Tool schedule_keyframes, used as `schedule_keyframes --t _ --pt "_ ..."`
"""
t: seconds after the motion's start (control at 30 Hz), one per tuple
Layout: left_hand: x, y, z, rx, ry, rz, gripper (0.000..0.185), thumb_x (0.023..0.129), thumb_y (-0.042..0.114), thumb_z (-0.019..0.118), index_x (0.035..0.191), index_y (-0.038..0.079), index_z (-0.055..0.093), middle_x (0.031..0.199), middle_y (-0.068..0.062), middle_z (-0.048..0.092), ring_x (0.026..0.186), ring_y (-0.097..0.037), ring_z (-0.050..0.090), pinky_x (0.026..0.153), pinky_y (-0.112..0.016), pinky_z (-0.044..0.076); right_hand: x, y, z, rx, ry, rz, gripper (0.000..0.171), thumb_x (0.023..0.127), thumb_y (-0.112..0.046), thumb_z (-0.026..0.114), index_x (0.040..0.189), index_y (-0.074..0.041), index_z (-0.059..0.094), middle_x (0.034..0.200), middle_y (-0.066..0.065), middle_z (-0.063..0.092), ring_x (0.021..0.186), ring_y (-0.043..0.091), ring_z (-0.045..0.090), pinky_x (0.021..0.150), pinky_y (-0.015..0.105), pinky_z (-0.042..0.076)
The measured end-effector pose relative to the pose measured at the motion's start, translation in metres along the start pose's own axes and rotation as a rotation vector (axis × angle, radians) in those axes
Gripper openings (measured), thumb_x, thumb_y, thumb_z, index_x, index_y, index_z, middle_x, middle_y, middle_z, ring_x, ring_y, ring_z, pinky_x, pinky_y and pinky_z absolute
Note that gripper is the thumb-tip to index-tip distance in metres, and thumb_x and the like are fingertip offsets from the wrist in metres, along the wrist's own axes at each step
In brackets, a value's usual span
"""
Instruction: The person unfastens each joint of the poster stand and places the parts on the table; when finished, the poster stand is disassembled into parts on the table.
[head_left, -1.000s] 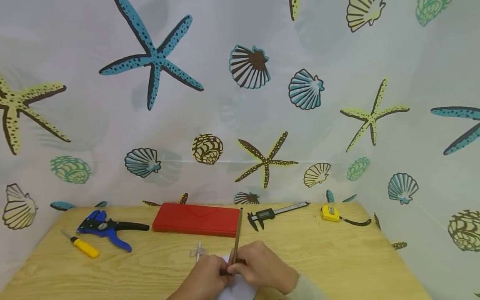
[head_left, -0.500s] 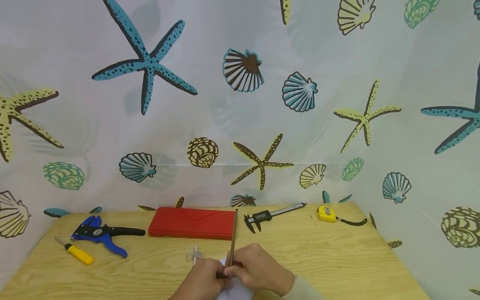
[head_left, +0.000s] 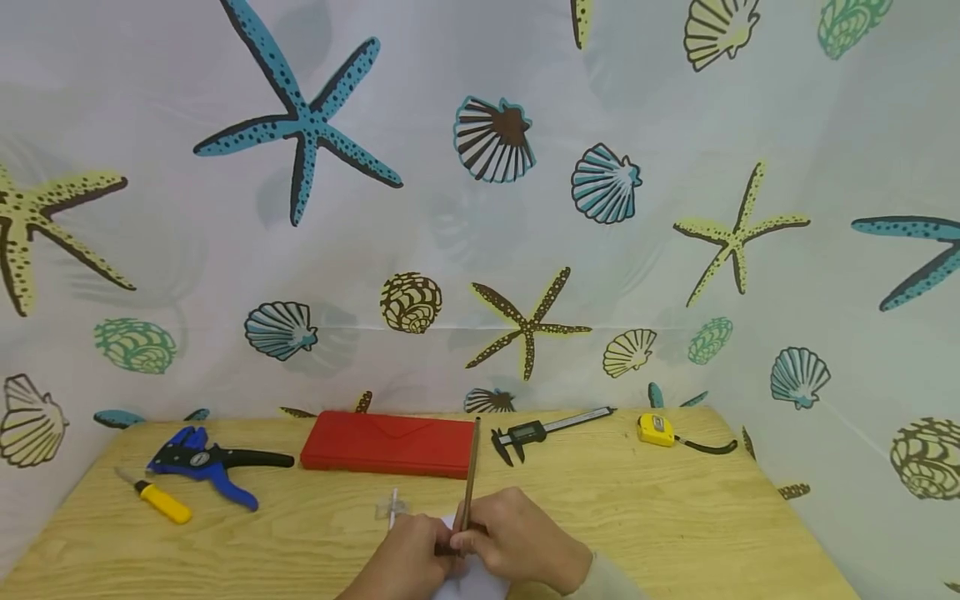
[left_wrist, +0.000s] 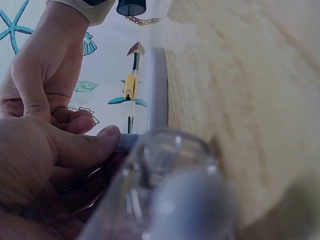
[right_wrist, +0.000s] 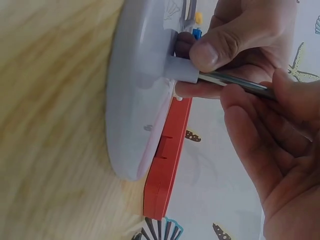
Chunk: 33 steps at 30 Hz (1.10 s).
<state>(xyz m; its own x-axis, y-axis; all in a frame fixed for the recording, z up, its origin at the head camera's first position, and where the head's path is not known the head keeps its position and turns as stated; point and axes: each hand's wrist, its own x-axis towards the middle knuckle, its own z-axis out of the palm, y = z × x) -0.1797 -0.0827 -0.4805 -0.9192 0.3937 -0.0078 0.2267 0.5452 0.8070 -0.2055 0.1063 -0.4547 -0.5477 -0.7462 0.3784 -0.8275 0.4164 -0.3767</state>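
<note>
Both hands are working together at the near edge of the table (head_left: pixel 675 525), over a white base (right_wrist: pixel 132 100) lying flat on the wood. The left hand (head_left: pixel 408 558) is pinching a short grey socket (right_wrist: pixel 181 69) that is standing up from the base, thumb and fingers curled round it. The right hand (head_left: pixel 525 542) is gripping a thin rod (head_left: pixel 470 475), fingers wrapped about its lower part; the rod's bottom end is sitting in the socket just below that grip, and its shaft is rising upright above both hands. Just left of the hands a small clear plastic piece (head_left: pixel 393 505) is lying on the table. Farther back a red case (head_left: pixel 390 443) is lying flat, with a caliper (head_left: pixel 543 431) and a yellow tape (head_left: pixel 658 429) to its right, and a blue stripper (head_left: pixel 202 460) and yellow knife (head_left: pixel 157 498) to its left.
</note>
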Motion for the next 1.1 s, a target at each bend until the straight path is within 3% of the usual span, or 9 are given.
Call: schedule_keyframes --t 0.27,0.47,0.6,0.87,1.1 --pt "0.0006 -0.0009 -0.0008 -0.014 0.002 -0.036 0.005 0.081 0.006 0.079 0.077 0.009 0.077 0.070 0.001 0.073 0.067 -0.009 0.057 0.057 -0.023 0.045 0.0004 0.0023 0.0026 0.003 0.039 -0.060 0.013 0.093 -0.027 0.070 0.087 -0.016 0.073 0.078 -0.009 0.074 0.069 -0.016 0.051 0.064 0.000 0.043" --pt "-0.0006 0.0000 -0.0002 -0.026 -0.003 -0.024 0.003 0.082 0.008 0.080 0.081 0.006 0.078 0.071 0.000 0.074 0.066 -0.008 0.056 0.057 -0.023 0.045 -0.0012 0.0019 0.0049 0.042 0.035 0.028 0.012 0.094 -0.026 0.070 0.089 -0.015 0.073 0.078 -0.007 0.074 0.066 -0.016 0.044 0.059 0.001 0.040" --pt "-0.0007 0.0004 -0.0013 -0.018 0.011 -0.007 0.003 0.081 0.006 0.079 0.079 0.006 0.077 0.069 0.001 0.072 0.064 -0.007 0.056 0.055 -0.023 0.045 0.0000 -0.0015 0.0032 0.003 0.011 0.055 0.014 0.097 -0.025 0.067 0.090 -0.014 0.072 0.077 -0.007 0.074 0.064 -0.016 0.044 0.057 0.001 0.039" --pt "0.0018 -0.0014 0.0011 0.043 0.012 -0.018 0.009 0.076 0.003 0.082 0.077 0.010 0.077 0.069 0.004 0.072 0.070 -0.007 0.057 0.062 -0.026 0.049 -0.0004 -0.0044 0.0038 -0.097 0.014 0.000 0.010 0.095 -0.022 0.070 0.087 -0.015 0.071 0.075 -0.008 0.072 0.067 -0.013 0.054 0.061 0.002 0.044" --pt "0.0035 -0.0028 0.0018 0.081 0.018 -0.008 0.012 0.073 0.004 0.085 0.077 0.012 0.077 0.068 0.005 0.072 0.070 -0.007 0.059 0.064 -0.028 0.051 -0.0039 -0.0048 0.0080 -0.052 0.052 -0.011 0.018 0.098 -0.026 0.064 0.087 -0.013 0.069 0.073 -0.007 0.070 0.065 -0.012 0.049 0.059 0.001 0.041"
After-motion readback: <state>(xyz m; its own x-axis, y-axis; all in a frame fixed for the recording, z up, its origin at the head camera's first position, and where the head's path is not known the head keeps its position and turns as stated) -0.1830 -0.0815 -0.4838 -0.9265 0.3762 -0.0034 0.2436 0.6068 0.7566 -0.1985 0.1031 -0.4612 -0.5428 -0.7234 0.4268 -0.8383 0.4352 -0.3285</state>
